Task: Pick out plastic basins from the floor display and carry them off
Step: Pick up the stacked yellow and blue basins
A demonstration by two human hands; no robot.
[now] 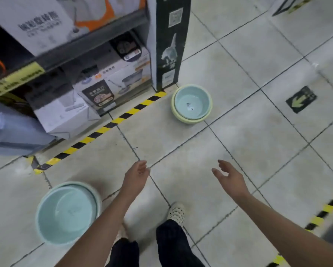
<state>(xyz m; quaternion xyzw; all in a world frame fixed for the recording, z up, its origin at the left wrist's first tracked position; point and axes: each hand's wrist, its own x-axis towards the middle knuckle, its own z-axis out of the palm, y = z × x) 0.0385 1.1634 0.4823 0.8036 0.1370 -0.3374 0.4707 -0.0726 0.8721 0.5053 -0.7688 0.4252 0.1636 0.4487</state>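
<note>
A stack of small basins (191, 105), a pale blue one nested in a pale yellow one, sits on the tiled floor by the corner of the shelf unit. A larger pale blue basin stack (67, 212) rests on the floor at the lower left, beside my left forearm. My left hand (135, 175) and my right hand (229, 177) are both stretched forward above the floor, fingers apart and holding nothing. Both hands are well short of the small basins and apart from the large ones.
A shelf unit with boxed goods (111, 78) fills the upper left, edged by yellow-black floor tape (104, 130). A tall dark box (170, 41) stands at the shelf's corner. My feet (176, 211) are below. A green arrow sticker (301, 99) marks the floor at right.
</note>
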